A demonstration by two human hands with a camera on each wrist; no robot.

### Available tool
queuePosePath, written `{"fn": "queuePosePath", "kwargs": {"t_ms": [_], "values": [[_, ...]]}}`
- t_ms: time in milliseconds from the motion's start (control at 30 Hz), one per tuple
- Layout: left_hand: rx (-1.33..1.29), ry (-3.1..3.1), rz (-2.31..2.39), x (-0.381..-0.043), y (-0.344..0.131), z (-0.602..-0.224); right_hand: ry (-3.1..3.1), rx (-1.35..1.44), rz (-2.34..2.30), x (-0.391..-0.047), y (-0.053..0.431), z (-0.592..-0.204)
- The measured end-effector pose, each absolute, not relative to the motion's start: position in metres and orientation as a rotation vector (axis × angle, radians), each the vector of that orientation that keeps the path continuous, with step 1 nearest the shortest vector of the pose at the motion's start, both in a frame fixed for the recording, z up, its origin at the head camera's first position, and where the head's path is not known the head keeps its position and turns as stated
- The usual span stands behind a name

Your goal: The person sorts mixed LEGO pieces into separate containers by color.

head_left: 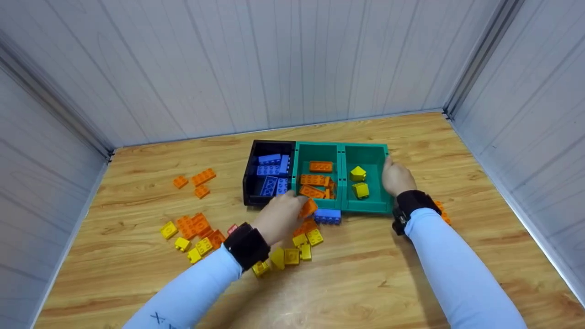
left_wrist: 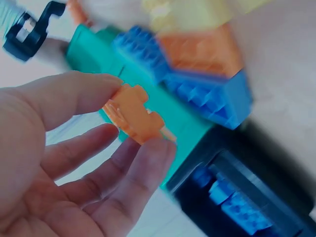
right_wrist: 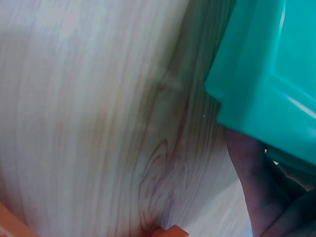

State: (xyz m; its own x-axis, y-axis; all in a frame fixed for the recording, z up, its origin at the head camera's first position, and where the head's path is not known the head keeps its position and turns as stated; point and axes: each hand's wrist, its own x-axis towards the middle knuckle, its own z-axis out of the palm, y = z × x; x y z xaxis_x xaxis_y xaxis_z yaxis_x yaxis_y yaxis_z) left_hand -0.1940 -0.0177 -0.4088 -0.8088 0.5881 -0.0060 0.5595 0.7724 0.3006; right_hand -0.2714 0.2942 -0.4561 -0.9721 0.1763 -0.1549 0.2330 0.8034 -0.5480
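My left hand [head_left: 282, 215] pinches an orange toy brick [left_wrist: 136, 111] between thumb and fingertips, at the front edge of the middle green bin [head_left: 318, 151]. Orange bricks [head_left: 312, 179] lie inside that bin. My right hand [head_left: 397, 177] grips the outer wall of the right green bin [head_left: 365, 153], which holds two yellow bricks [head_left: 360, 190]. In the right wrist view, part of the hand [right_wrist: 256, 182] is hidden by the green wall. The black bin [head_left: 273, 147] on the left contains several blue bricks [head_left: 268, 170].
A blue brick [head_left: 327, 216] lies in front of the bins. Yellow bricks [head_left: 291, 257] are scattered near my left wrist, with orange bricks [head_left: 200, 224] and more yellow ones farther left. Another orange brick [head_left: 442, 212] sits beside my right wrist. Pale panel walls [head_left: 292, 68] enclose the wooden table.
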Motion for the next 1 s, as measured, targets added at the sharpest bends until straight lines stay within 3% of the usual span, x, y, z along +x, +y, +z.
{"fn": "queuePosePath", "kwargs": {"t_ms": [533, 1000], "values": [[0.774, 2.765, 0.612, -0.263, 0.030, -0.383, 2.873, 0.358, -0.940, -0.272, 0.301, -0.458], [0.495, 2.797, 0.626, -0.314, 0.053, -0.399, 2.843, 0.393, -0.938, -0.273, 0.293, -0.455]]}}
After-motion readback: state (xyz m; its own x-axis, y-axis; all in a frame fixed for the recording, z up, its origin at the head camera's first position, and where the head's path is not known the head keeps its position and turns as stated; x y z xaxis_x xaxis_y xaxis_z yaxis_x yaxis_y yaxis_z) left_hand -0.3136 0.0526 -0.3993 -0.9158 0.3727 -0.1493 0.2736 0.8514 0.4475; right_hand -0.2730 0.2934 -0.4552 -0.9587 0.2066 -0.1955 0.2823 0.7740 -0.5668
